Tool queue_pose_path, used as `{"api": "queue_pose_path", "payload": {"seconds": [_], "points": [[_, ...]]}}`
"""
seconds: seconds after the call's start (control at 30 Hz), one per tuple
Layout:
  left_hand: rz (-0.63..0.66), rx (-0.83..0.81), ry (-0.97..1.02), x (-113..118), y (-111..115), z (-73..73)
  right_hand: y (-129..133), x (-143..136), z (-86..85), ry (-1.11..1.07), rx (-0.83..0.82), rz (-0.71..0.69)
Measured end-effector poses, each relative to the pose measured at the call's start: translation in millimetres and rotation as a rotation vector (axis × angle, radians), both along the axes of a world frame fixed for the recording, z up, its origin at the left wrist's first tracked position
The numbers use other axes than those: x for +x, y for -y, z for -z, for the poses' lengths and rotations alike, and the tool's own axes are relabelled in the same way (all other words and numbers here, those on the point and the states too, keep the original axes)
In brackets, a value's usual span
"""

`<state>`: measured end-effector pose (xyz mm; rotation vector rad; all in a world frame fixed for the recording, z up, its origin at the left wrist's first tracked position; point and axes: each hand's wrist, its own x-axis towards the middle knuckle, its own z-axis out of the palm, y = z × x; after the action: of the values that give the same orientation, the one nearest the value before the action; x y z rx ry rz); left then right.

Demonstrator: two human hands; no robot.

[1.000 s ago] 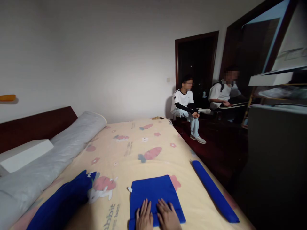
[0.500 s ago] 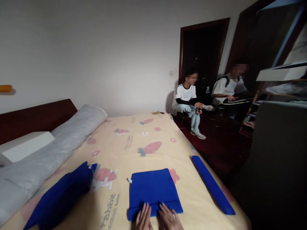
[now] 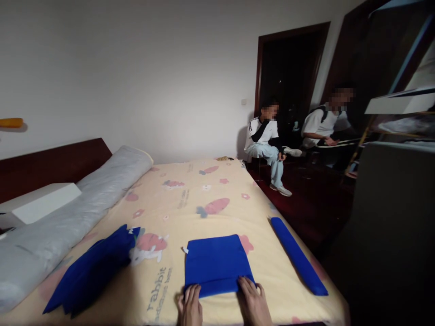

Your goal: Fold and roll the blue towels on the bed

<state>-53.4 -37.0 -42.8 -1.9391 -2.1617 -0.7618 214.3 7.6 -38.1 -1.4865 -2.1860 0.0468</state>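
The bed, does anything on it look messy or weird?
A bit: the blue heap on the left looks jagged and uneven, while the blue cloth at the front middle lies flat. I see no spills.

Two bare hands are showing, one left hand (image 3: 191, 305) and one right hand (image 3: 253, 299); three blue cloth items are lying in view, counting one flat folded square (image 3: 217, 258), one long narrow strip (image 3: 299, 256) and one crumpled heap (image 3: 91, 267), whose separate pieces are defying a count; two people are sitting, one black-sleeved person (image 3: 263, 133) and one person with dark shoulder straps (image 3: 314, 123); one long grey padded roll (image 3: 95, 190), one dark reddish-brown headboard (image 3: 54, 163) and one yellow rabbit-print sheet (image 3: 180, 226) are appearing.
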Motion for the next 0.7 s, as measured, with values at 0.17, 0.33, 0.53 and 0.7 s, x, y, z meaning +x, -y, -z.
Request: {"api": "queue_pose_path", "payload": {"seconds": [0.17, 0.33, 0.53, 0.7], "points": [[0.017, -0.066, 0.06, -6.0, -22.6, -30.0, -23.4, -10.1, -62.0, -0.001, -0.196, 0.011], [-0.026, -0.134, 0.089, -22.6, -18.7, -35.8, -25.1, 5.9, -71.4, -0.015, -0.27, -0.08], [-0.07, -0.183, 0.067, -24.7, -4.3, -35.8, -5.7, 19.4, -44.0, -0.072, -0.21, -0.074], [-0.07, -0.263, 0.08, -18.4, -6.1, -72.6, -14.1, 16.1, -68.4, -0.051, -0.27, -0.081]]}}
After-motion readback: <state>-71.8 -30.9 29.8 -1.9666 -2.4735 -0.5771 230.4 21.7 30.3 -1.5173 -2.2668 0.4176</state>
